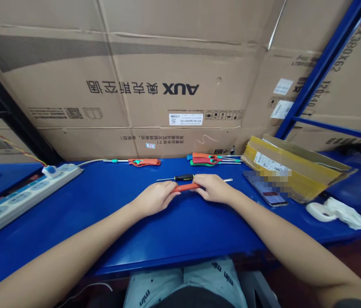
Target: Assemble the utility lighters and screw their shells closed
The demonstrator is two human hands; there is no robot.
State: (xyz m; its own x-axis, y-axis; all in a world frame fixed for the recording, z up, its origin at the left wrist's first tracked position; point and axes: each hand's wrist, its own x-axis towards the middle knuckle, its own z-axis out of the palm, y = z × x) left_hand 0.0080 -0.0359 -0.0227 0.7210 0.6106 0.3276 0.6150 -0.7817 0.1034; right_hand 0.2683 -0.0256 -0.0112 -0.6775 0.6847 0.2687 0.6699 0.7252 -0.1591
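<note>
Between my left hand (156,197) and my right hand (214,188) lies an orange long-reach lighter (187,187), held level just above the blue tabletop. The fingers of both hands are closed on its two ends and cover much of it. A metal tip (228,180) pokes out past my right hand; it looks like part of the lighter's rod. Just behind the hands a screwdriver (184,177) with a black and yellow handle rests on the table, its thin shaft to the left. Another orange lighter (145,162) lies farther back on the left.
Several red, orange and green lighters (204,159) are piled at the back. On the right are a phone (265,188), an open yellow-taped carton (289,167) and a white tape roll (321,211). A power strip (26,194) runs along the left. Cardboard (142,55) walls the back.
</note>
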